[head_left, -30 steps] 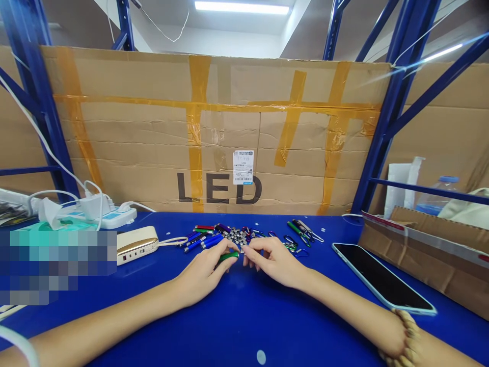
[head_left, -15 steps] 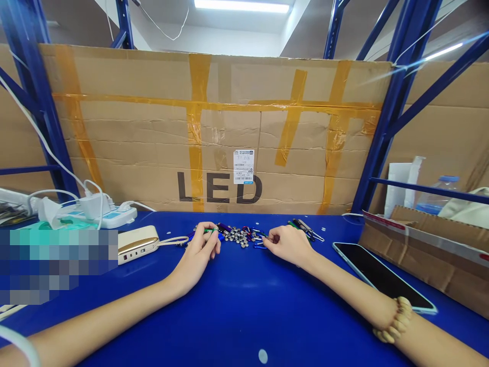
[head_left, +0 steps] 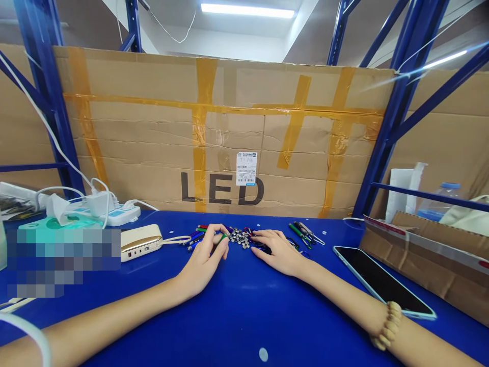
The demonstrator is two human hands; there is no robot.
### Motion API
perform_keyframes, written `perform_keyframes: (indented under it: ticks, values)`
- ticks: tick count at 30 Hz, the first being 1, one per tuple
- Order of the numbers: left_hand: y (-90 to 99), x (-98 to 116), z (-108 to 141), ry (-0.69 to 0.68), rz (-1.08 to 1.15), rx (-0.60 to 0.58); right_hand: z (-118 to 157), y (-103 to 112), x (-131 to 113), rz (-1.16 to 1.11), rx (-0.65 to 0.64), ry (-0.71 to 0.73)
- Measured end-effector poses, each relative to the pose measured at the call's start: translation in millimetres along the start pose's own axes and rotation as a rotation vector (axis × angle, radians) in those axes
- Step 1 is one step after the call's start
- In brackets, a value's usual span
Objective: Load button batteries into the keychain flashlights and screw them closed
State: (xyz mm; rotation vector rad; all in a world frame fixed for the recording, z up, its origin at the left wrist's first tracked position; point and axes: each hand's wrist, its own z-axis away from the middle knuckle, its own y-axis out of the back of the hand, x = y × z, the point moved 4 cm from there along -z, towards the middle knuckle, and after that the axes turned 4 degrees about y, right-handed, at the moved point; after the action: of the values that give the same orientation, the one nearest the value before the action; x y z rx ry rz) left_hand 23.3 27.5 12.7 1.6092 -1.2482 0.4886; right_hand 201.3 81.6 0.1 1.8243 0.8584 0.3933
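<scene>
Silver discs (head_left: 240,237) lie heaped between the left hand (head_left: 204,262) and the right hand's fingers (head_left: 257,237).

Back: a cardboard sheet (head_left: 145,148) is stood upright, crossed by orange tape (head_left: 202,148), printed "LED" (head_left: 222,189), a barcode label (head_left: 246,168) stuck on | Sides: blue steel shelving uprights (head_left: 405,117) are set left and right | Right: more cardboard (head_left: 439,148) is fixed behind | Overhead: a ceiling strip light (head_left: 247,10) is lit
</scene>
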Motion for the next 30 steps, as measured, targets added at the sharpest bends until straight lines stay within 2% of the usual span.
perform_keyframes:
  ticks: [7, 14, 19, 24, 27, 30]
  values:
    - [-4.1, 2, 3, -0.056, -0.087, -0.065, -5, 2, 9, -0.006, 0.042, 0.0]
    - [-8.2, 3, 6, -0.055, -0.196, -0.161, -1, 4, 18, -0.063, 0.12, -0.126]
    - [-9.4, 3, 8, -0.034, -0.236, -0.166, -1, 12, 14, -0.312, 0.281, -0.161]
    - [-8.4, 0, 5, -0.019, -0.233, -0.11, -1, 20, -10, -0.759, 0.459, -0.154]
    - [-9.2, 3, 4, -0.056, -0.262, -0.14, -1, 19, -28, -0.975, 0.455, -0.176]
    - [-9.0, 7, 4, -0.084, -0.299, -0.154, 1, 20, -39, -1.032, 0.46, -0.178]
